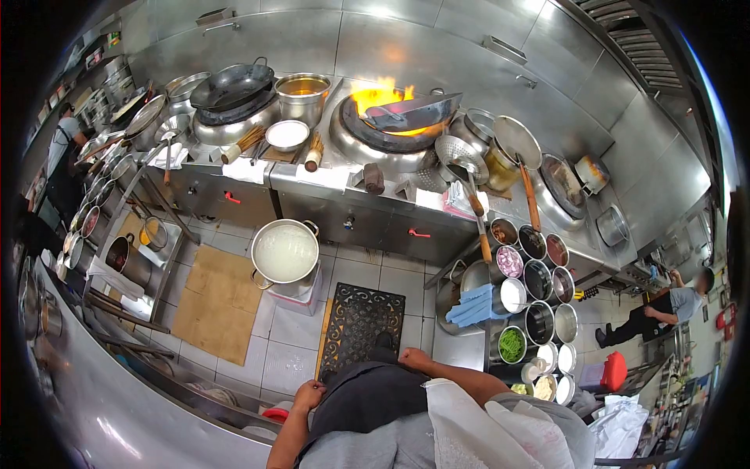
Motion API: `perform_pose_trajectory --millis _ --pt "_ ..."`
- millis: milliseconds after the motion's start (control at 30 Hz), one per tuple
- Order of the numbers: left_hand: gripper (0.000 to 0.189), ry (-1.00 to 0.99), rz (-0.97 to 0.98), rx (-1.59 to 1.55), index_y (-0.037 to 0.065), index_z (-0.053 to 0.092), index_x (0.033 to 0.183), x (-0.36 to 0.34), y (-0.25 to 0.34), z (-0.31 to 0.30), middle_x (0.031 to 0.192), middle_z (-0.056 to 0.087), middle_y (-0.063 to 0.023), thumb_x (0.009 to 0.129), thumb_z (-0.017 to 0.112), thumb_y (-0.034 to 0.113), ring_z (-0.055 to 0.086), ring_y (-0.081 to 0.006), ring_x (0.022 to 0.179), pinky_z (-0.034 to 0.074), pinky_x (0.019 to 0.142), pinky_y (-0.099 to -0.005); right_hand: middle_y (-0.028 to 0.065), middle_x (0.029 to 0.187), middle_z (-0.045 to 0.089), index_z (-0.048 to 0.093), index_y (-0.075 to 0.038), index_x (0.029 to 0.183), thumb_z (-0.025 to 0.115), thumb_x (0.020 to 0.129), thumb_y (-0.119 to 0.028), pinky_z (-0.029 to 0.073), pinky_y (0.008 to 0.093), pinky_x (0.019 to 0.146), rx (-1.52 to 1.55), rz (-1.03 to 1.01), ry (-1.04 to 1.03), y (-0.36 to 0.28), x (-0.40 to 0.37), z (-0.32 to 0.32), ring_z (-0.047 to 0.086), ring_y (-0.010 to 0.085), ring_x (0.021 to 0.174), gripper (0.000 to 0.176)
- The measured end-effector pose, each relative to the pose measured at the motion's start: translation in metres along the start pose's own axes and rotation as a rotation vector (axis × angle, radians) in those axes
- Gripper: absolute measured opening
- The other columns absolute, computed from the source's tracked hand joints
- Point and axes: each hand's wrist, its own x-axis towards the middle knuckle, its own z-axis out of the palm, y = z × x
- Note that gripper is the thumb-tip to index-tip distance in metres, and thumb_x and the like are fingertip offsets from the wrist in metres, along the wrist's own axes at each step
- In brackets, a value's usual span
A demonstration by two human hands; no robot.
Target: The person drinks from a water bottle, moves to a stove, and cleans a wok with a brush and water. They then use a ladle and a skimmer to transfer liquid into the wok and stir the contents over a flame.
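Observation:
Beside the dark apron [355, 399] my left hand [309, 395] hangs low with its fingers curled in, nothing showing in it. On the apron's other side my right hand [414, 358] is closed in a loose fist, no object visible in it. Both hands are well apart from the cookware. Ahead, a tilted wok [426, 112] rests on a lit burner [375, 144], with tall orange flames [383, 95] rising at its left. A large two-handled pot [285, 252] of whitish liquid stands low in front of the range on a white box [301, 295].
A black patterned mat [363, 324] and flattened cardboard [215, 305] lie on the tiles. Ingredient containers [539, 279] crowd the right, beside a blue cloth [471, 305]. A metal counter [148, 406] runs along the left. One person [668, 309] is at right, another [64, 148] far left.

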Motion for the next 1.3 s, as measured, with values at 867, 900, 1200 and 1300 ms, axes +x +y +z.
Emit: perform_pose_trajectory --millis 867,900,1200,1300 --pt "0.029 0.009 -0.021 -0.016 0.008 0.069 0.098 -0.008 0.012 -0.005 0.101 0.069 -0.0162 0.079 0.068 0.030 0.065 -0.0306 0.098 0.049 0.088 -0.0377 0.0141 0.099 0.068 0.067 -0.009 0.095 0.066 0.081 -0.038 0.049 0.0419 0.086 -0.002 0.022 -0.049 -0.007 -0.002 -0.003 0.064 0.0316 0.097 0.032" --pt "0.029 0.007 -0.019 -0.017 0.008 0.069 0.098 -0.008 0.012 -0.004 0.101 0.069 -0.0162 0.079 0.068 0.030 0.065 -0.0306 0.098 0.049 0.088 -0.0376 0.0141 0.099 0.068 0.067 -0.009 0.095 0.066 0.081 -0.038 0.049 0.0420 0.086 -0.009 0.015 -0.050 -0.005 -0.001 -0.002 0.064 0.0316 0.097 0.032" --pt "0.029 0.006 -0.017 -0.026 0.008 0.069 0.099 -0.003 0.007 -0.002 0.101 0.069 -0.0168 0.079 0.068 0.030 0.065 -0.0310 0.098 0.049 0.088 -0.0377 0.0114 0.088 0.070 0.068 -0.010 0.087 0.068 0.079 -0.039 0.050 0.0390 0.074 0.023 -0.016 0.019 0.002 0.002 0.004 0.066 0.0258 0.084 0.030" --pt "0.029 0.002 -0.022 -0.026 0.008 0.069 0.098 -0.001 0.006 -0.001 0.100 0.069 -0.0168 0.079 0.068 0.030 0.065 -0.0311 0.097 0.049 0.087 -0.0377 0.0112 0.088 0.070 0.068 -0.010 0.087 0.068 0.078 -0.039 0.050 0.0391 0.074 0.020 -0.024 0.032 0.000 -0.001 0.003 0.066 0.0259 0.083 0.030"
